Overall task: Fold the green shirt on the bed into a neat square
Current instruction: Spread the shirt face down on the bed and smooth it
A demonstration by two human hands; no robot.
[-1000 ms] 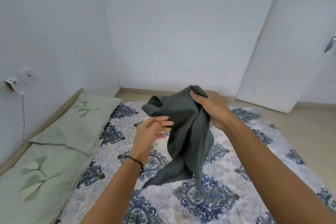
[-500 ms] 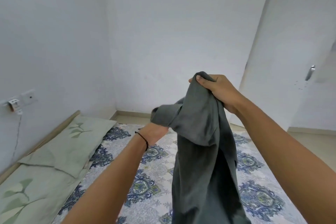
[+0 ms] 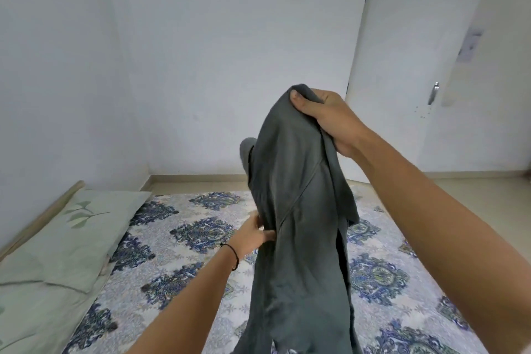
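Hanging in a long bunched column, the shirt [image 3: 298, 224] runs off the bottom edge, so its hem is cut off, and its folds hide which part is sleeve or collar; a rounded lump of cloth pokes out on its far left side. It looks dark grey-green and is held in the air above the bed [image 3: 178, 238], not lying on it. The right hand [image 3: 327, 118] is raised high, its thumb and fingers clamped together on the shirt's top end, thumb toward the camera, forearm slanting down to the near right. The left hand [image 3: 253, 234] reaches in low from the near left, with a thin dark band [image 3: 233, 257] at its wrist; its fingertips disappear behind the cloth's left edge, so I cannot tell whether it grips the fabric or only touches it. Two pale green pillows [image 3: 66, 238] lie along the bed's left side, the nearer one cut off by the frame.
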